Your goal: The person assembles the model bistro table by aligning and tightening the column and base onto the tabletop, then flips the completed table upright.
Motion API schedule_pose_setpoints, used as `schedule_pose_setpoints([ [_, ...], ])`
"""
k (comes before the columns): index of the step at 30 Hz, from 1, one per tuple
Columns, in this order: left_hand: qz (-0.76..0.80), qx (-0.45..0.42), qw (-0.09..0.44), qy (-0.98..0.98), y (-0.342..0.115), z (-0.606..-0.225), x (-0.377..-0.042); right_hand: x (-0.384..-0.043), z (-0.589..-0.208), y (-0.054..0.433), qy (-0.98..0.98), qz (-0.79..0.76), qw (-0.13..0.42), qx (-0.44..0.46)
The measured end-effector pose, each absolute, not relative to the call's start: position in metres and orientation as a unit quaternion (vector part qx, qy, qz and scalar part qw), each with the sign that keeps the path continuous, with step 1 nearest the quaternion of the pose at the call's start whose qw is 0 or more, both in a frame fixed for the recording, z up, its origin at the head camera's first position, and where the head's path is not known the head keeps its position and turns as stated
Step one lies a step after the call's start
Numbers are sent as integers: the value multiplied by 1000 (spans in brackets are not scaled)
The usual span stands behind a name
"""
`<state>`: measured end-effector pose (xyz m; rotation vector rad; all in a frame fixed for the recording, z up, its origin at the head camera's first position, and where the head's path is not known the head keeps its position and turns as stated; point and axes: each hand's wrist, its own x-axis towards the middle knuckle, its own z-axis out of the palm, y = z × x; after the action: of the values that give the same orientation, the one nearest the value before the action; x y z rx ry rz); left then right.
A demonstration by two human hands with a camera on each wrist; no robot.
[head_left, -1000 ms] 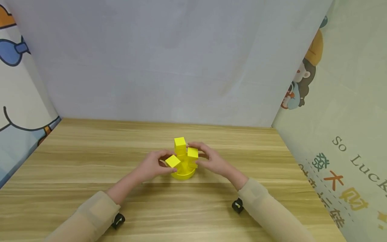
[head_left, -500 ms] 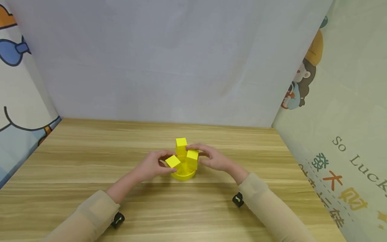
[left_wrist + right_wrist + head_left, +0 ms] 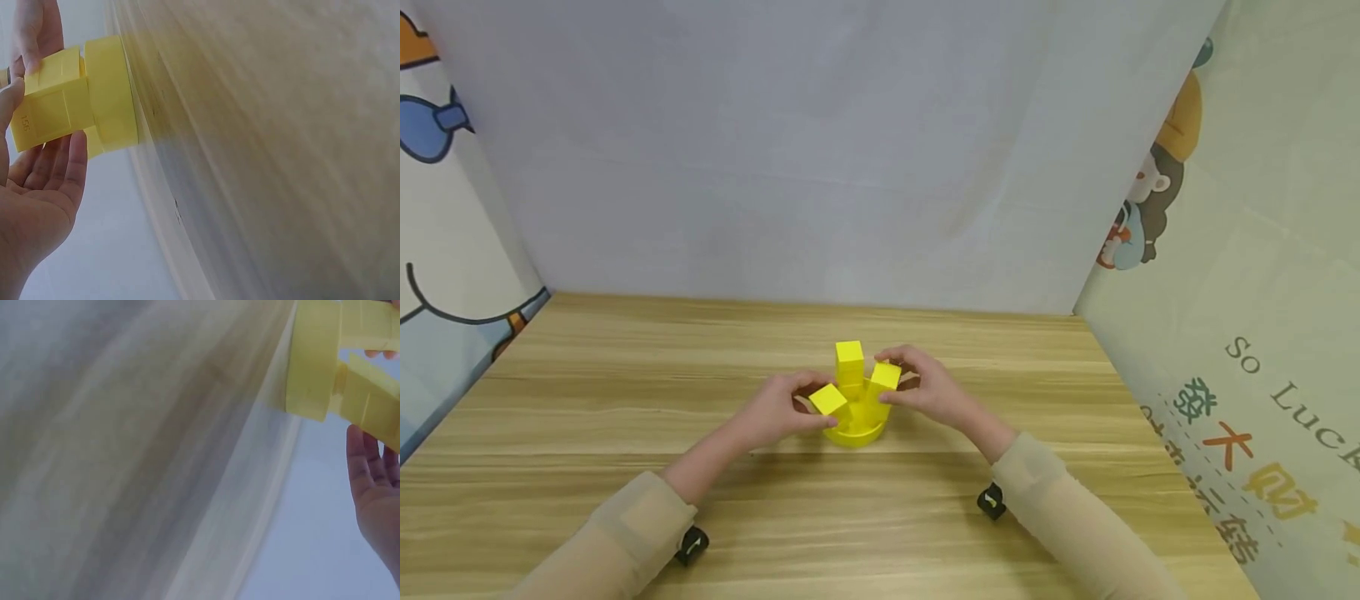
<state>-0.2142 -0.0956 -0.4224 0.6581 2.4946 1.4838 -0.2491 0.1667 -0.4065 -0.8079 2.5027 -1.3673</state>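
Observation:
A round yellow base [image 3: 855,437] stands on the table, and three yellow square-ended blocks rise from it. My left hand [image 3: 778,408] holds the left block [image 3: 829,400] between thumb and fingers; small markings show on its side [image 3: 53,112] in the left wrist view. The right block [image 3: 885,377] leans outward, pinched by my right hand [image 3: 931,393] with the thumb on the near side and fingers on the far side. Behind them the rear block [image 3: 849,356] stands upright, touched by neither hand. The blocks' lower ends are partly hidden inside the base.
The wood-grain table [image 3: 760,517] spreads around the base on all sides. A pale cloth backdrop [image 3: 812,167] hangs behind it. Printed sheets flank the table, the right one [image 3: 1247,333] bearing lettering. A black wrist device [image 3: 991,501] sits under the right sleeve.
The right block was more upright half a second ago and now tilts to the right. My right hand's fingers have shifted back and regripped it. My left hand stays put.

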Motion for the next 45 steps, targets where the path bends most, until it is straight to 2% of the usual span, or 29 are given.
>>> schedule_pose_setpoints([
  [7, 494, 226, 90, 835, -101, -420, -226, -247, -410, 157, 870, -455, 60, -181],
  [14, 492, 233, 94, 834, -108, -421, -238, -253, -408, 145, 902, -393, 28, -175],
  [18, 489, 233, 95, 835, -110, -420, -242, -260, -407, 154, 875, -426, 72, -218],
  [23, 492, 228, 102, 834, -113, -417, -245, -269, -401, 171, 800, -486, 143, -322],
  [26, 493, 227, 105, 833, -114, -414, -246, -273, -399, 177, 766, -496, 165, -373],
  [30, 490, 228, 105, 835, -116, -411, -247, -274, -397, 176, 768, -486, 176, -378],
  [39, 486, 232, 100, 836, -117, -411, -247, -259, -386, 163, 789, -494, 144, -335],
  [45, 488, 240, 96, 833, -117, -413, -248, -262, -405, 158, 819, -482, 104, -293],
])
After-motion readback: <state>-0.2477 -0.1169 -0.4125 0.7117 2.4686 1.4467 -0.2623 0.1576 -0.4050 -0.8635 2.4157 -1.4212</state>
